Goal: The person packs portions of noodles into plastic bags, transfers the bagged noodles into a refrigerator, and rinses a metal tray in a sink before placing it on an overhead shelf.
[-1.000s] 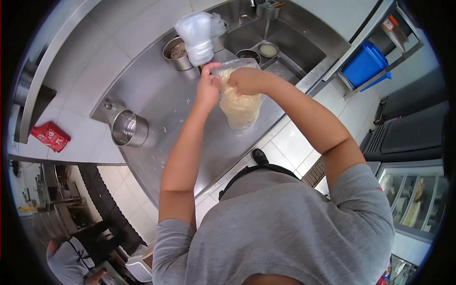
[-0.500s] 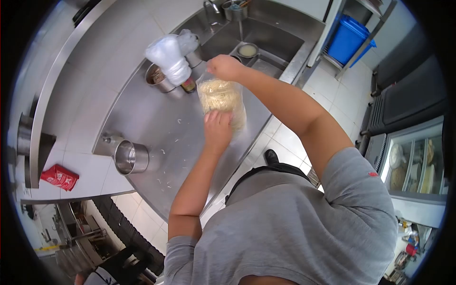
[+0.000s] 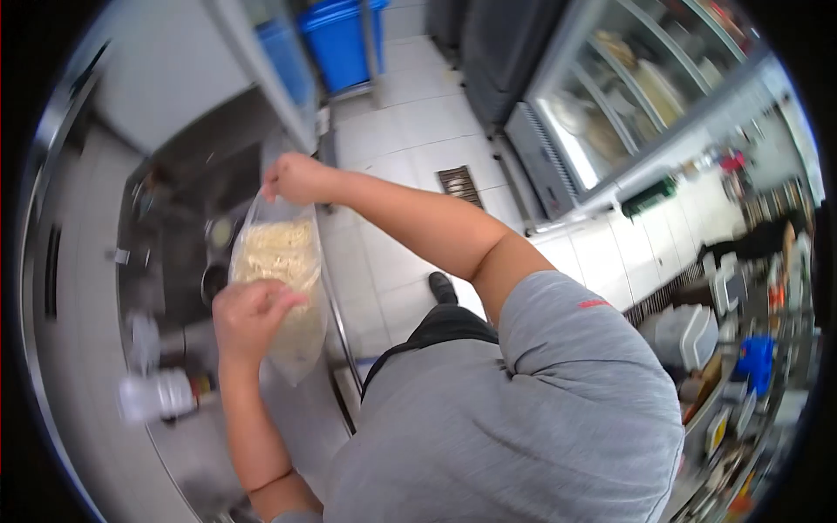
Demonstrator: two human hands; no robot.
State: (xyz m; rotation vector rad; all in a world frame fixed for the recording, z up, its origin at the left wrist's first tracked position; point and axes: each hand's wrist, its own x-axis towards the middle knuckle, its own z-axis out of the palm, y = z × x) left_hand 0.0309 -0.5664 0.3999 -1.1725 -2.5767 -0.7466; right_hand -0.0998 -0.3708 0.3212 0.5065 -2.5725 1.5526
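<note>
A clear plastic bag of pale yellow noodles [image 3: 277, 253] is stretched between my hands, above the steel counter near its front edge. My right hand [image 3: 301, 179] is closed around the gathered top of the bag. Lower down, my left hand [image 3: 247, 321] is at the bag's left side, its fingers curled and its thumb lying across the plastic. The bag's lower end [image 3: 298, 357] hangs past the left hand. What the left fingers grip underneath is partly hidden.
A steel sink [image 3: 179, 231] with a small bowl [image 3: 221, 231] lies left of the bag. A white plastic-wrapped container [image 3: 157, 397] is on the counter [image 3: 301, 418]. Behind are a blue bin [image 3: 340, 44], a floor drain [image 3: 459, 185] and a glass-door fridge [image 3: 610, 96]. Another person [image 3: 758, 244] is far right.
My view has swung right, so the sink and counter now appear farther left. The bag has moved along with my hands. My left hand's fingers, flat on the noodles before, are now curled at the bag's side.
</note>
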